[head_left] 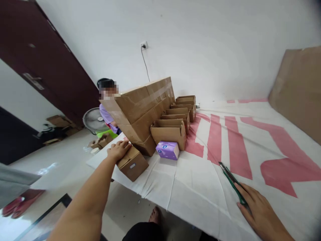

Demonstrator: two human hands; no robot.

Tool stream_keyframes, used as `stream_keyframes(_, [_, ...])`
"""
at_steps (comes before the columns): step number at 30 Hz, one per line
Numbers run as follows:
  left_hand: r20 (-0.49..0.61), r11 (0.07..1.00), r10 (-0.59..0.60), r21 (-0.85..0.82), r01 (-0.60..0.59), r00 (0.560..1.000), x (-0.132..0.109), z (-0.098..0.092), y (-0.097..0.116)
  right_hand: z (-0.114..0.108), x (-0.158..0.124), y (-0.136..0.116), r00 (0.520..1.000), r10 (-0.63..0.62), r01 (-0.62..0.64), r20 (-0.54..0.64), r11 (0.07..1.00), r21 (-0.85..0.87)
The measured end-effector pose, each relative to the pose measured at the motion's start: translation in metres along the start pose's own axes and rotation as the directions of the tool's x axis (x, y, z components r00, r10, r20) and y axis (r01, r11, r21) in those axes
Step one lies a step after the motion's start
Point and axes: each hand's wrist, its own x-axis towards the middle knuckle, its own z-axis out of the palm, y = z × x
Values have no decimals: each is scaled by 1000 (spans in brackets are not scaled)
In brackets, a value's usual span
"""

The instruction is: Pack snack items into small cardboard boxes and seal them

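Observation:
My left hand [118, 149] reaches out and rests on top of a small closed cardboard box [132, 164] at the near left edge of the white-and-red cloth [200, 180]. Its fingers curl over the box's far edge. My right hand [258, 207] lies flat on the cloth at the lower right, fingers pressing on the handle end of a green tool [232, 180] that looks like scissors or a cutter. A purple tissue pack [167, 150] lies just right of the small box, in front of a row of open cardboard boxes [173, 125].
A stack of large taped cartons [140, 107] stands behind the small box. Another person [108, 110] sits behind it by a fan [93, 120]. A cardboard sheet [298, 90] leans on the right wall. Red slippers [22, 202] and scraps lie on the floor left.

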Motion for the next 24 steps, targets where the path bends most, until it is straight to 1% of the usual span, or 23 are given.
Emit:
stream_keyframes(2, [32, 998, -68, -3, 68, 997, -4, -2, 4, -3, 2, -3, 1000, 7, -7, 3, 1000, 1])
stream_keyframes(4, [78, 994, -104, -9, 105, 991, -10, -4, 9, -3, 2, -3, 1000, 7, -7, 6, 1000, 7])
stream_keyframes(7, [127, 996, -86, -20, 89, 988, -26, -6, 18, -2, 1, -2, 1000, 2, -2, 7, 1000, 13])
stream_keyframes(10, [138, 998, -63, -17, 66, 988, -49, -7, 31, -1, 2, -3, 1000, -5, 5, 7, 1000, 11])
stream_keyframes(12, [130, 997, -66, -23, 70, 989, -68, -8, 45, -3, 3, -4, 1000, -3, 3, 1, 1000, 9])
stream_keyframes(16, [86, 990, -90, -98, 99, 992, -117, -7, 85, -6, 6, -6, 1000, 7, -7, 12, 1000, 13])
stream_keyframes(18, [49, 983, -48, -176, 56, 998, -145, -4, 111, -8, 7, -7, 1000, 11, -11, 19, 1000, 16])
stream_keyframes(21, [-5, 934, 94, -345, -90, 996, -188, 4, 157, -10, 8, -8, 999, 23, -24, 25, 999, 22])
stream_keyframes(23, [-75, 867, 199, -451, -211, 977, -215, 9, 188, -12, 8, -9, 999, 27, -28, 31, 999, 25])
stream_keyframes(24, [-110, 827, 262, -487, -282, 959, -227, 9, 203, -12, 8, -9, 999, 26, -27, 34, 999, 26])
